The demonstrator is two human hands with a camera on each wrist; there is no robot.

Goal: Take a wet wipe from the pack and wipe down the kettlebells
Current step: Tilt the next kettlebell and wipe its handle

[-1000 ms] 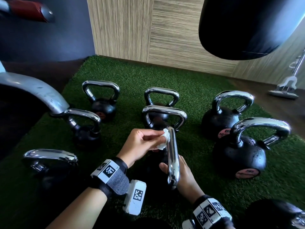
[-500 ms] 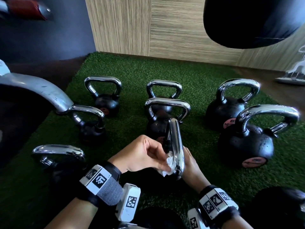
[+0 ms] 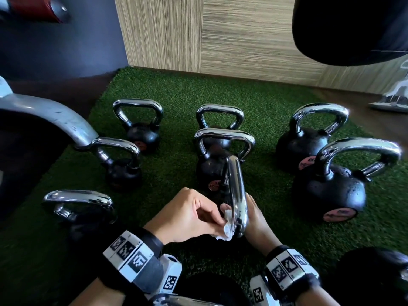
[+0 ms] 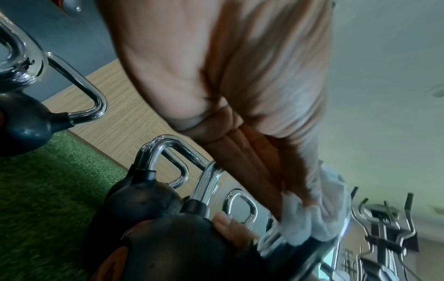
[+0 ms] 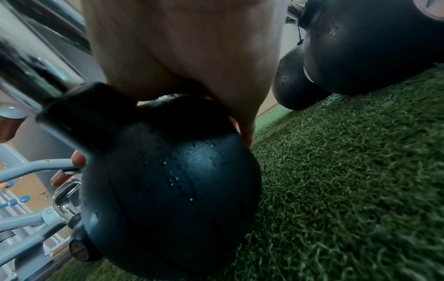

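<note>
A black kettlebell (image 5: 168,190) with a chrome handle (image 3: 237,191) stands on the turf right in front of me, its handle running away from me. My left hand (image 3: 198,215) pinches a crumpled white wet wipe (image 3: 227,229) against the near end of that handle. The left wrist view shows the wipe (image 4: 310,222) folded over the bar under the fingers of my left hand (image 4: 252,161). My right hand (image 3: 257,219) grips the ball from its right side; in the right wrist view the right hand (image 5: 192,47) curls over the ball's top. The pack is out of view.
Several more kettlebells stand on the green turf mat (image 3: 176,96): a big one at right (image 3: 326,191), one just behind (image 3: 220,151), others at left (image 3: 121,171). A grey machine arm (image 3: 50,115) reaches in at left. A black punching bag (image 3: 353,29) hangs upper right.
My left hand slid the wipe along the chrome handle from its far end to its near end. The right hand kept its grip on the ball.
</note>
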